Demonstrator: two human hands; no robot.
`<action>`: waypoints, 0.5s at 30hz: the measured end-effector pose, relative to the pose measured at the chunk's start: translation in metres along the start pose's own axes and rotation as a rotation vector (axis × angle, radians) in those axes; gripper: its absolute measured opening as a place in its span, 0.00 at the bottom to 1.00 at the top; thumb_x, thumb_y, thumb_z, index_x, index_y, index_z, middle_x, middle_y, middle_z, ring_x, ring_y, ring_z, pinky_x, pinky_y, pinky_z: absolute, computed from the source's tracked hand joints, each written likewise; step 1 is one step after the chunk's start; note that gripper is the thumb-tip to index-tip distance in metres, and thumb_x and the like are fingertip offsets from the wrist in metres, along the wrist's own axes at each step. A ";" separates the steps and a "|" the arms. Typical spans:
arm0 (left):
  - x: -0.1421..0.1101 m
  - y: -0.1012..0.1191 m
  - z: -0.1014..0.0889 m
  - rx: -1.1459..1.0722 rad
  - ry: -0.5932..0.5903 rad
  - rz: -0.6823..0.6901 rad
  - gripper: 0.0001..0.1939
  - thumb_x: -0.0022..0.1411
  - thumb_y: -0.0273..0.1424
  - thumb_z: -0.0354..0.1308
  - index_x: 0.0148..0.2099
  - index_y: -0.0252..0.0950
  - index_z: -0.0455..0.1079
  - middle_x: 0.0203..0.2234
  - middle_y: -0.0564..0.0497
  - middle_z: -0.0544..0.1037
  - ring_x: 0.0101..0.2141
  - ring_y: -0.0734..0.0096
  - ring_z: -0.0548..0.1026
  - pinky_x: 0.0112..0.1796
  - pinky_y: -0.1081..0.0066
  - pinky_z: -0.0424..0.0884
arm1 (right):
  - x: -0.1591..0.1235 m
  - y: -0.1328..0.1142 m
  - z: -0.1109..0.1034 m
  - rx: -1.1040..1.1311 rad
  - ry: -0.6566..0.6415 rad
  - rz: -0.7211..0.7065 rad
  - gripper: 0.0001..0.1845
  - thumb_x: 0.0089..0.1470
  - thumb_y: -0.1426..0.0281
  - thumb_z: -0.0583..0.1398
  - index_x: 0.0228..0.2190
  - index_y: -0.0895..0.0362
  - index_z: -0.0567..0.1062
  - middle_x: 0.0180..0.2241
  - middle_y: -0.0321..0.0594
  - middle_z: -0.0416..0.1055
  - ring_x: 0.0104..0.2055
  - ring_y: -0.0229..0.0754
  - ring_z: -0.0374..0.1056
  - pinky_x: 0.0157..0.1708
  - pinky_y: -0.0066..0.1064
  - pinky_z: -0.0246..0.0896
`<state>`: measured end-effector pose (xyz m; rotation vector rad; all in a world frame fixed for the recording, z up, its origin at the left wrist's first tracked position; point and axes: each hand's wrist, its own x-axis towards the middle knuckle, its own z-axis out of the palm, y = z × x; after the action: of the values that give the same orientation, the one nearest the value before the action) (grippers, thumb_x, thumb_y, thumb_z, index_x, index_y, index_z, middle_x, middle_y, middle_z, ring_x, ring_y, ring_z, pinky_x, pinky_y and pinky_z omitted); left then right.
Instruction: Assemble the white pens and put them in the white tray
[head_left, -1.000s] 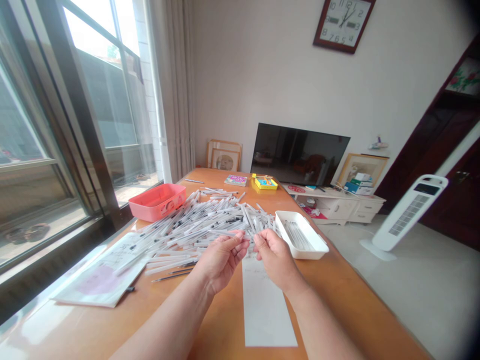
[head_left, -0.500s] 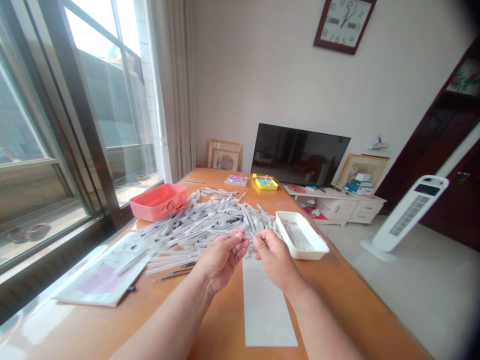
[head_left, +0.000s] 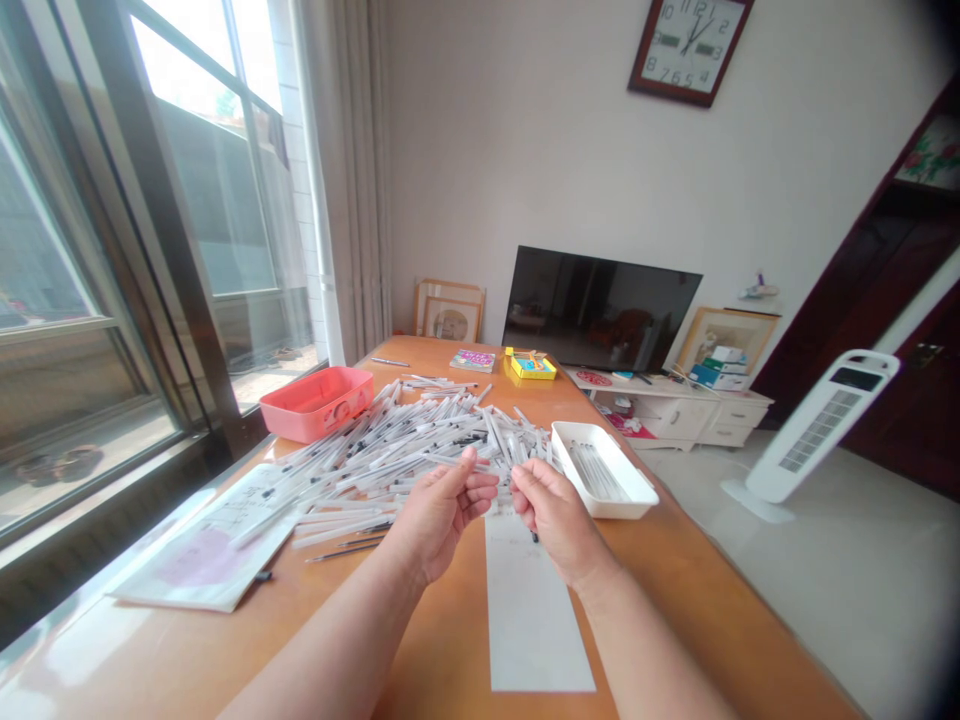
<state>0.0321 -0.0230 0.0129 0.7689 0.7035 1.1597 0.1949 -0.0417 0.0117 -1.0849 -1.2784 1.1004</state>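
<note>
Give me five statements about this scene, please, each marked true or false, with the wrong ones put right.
1. A gap shows between the left hand and the right hand. True.
2. The white tray stands right of the pile of pens, the red bin left. True.
3. The left hand grips the red bin. False: they are apart.
4. The paper strip lies nearer the camera than the white tray. True.
5. The paper strip lies inside the red bin. False: it lies on the table.
</note>
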 end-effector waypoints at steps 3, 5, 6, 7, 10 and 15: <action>0.001 0.001 -0.002 0.059 0.027 0.025 0.20 0.60 0.46 0.63 0.37 0.31 0.74 0.29 0.45 0.79 0.26 0.74 0.75 0.32 0.73 0.73 | 0.000 0.000 0.000 -0.017 0.019 0.006 0.21 0.59 0.52 0.58 0.27 0.56 0.69 0.21 0.31 0.61 0.23 0.33 0.53 0.22 0.24 0.47; 0.002 0.002 -0.003 0.066 0.020 0.020 0.20 0.61 0.46 0.62 0.35 0.31 0.74 0.29 0.45 0.80 0.27 0.74 0.75 0.32 0.74 0.72 | 0.001 0.000 0.000 0.007 0.020 0.015 0.21 0.58 0.51 0.59 0.27 0.56 0.68 0.21 0.30 0.60 0.23 0.33 0.53 0.22 0.24 0.46; 0.002 0.003 -0.003 0.062 0.015 0.016 0.19 0.61 0.45 0.62 0.36 0.30 0.74 0.30 0.44 0.80 0.27 0.74 0.76 0.33 0.74 0.73 | 0.001 0.000 0.000 0.027 0.020 0.025 0.21 0.57 0.51 0.59 0.27 0.56 0.68 0.20 0.30 0.59 0.23 0.33 0.52 0.21 0.24 0.45; 0.002 0.003 -0.003 0.056 0.010 0.014 0.18 0.61 0.44 0.63 0.36 0.30 0.75 0.31 0.43 0.81 0.28 0.73 0.77 0.34 0.74 0.73 | 0.001 0.000 0.000 0.055 0.021 0.041 0.21 0.56 0.51 0.60 0.26 0.56 0.68 0.20 0.30 0.58 0.22 0.33 0.51 0.21 0.24 0.44; 0.002 0.005 -0.002 0.041 -0.027 0.012 0.17 0.62 0.41 0.63 0.39 0.30 0.76 0.34 0.41 0.82 0.32 0.71 0.79 0.38 0.72 0.74 | 0.003 0.001 -0.001 0.182 0.018 0.107 0.20 0.54 0.52 0.63 0.27 0.56 0.68 0.20 0.29 0.56 0.20 0.31 0.47 0.19 0.24 0.38; -0.001 0.007 0.002 0.049 -0.093 0.034 0.17 0.60 0.39 0.66 0.44 0.30 0.78 0.37 0.40 0.82 0.40 0.66 0.80 0.47 0.69 0.72 | 0.009 0.006 -0.008 0.371 0.015 0.213 0.18 0.51 0.55 0.65 0.26 0.56 0.67 0.18 0.27 0.55 0.18 0.30 0.42 0.16 0.25 0.35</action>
<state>0.0298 -0.0232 0.0195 0.8738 0.6450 1.1333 0.2030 -0.0321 0.0075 -0.9566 -0.9125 1.4217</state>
